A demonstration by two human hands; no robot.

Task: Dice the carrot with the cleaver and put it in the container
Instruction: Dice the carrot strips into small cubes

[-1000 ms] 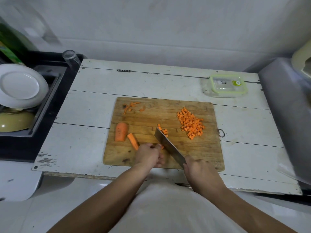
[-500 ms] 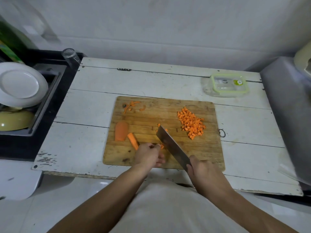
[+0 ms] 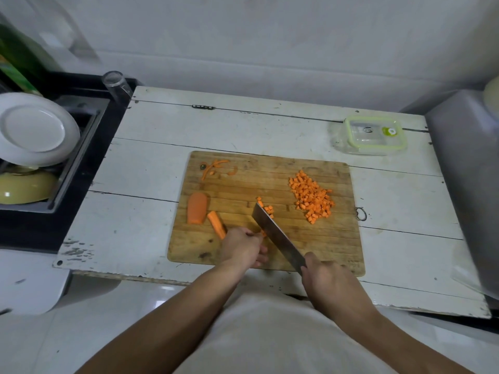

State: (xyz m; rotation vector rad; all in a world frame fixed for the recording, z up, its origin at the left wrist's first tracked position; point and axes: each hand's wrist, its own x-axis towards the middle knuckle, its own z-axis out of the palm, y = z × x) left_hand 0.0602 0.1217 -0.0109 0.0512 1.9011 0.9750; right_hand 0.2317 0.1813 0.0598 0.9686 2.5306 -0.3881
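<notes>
On a wooden cutting board my left hand curls over carrot strips, mostly hidden under the fingers. My right hand grips the handle of the cleaver, whose blade stands edge-down right beside my left fingers. A few fresh dice lie past the blade tip, and a bigger pile of diced carrot sits at the board's right. A carrot chunk and a carrot stick lie at the left. The clear container with a green-rimmed lid stands far right on the table.
Carrot peelings lie at the board's far left corner. A sink at the left holds a white plate and a yellow bowl. A drinking glass stands by the sink. A grey appliance borders the white table on the right.
The cleaver has chopped up and down beside my left fingers, and the small group of dice past the blade tip has shifted. My left hand has stayed in place.
</notes>
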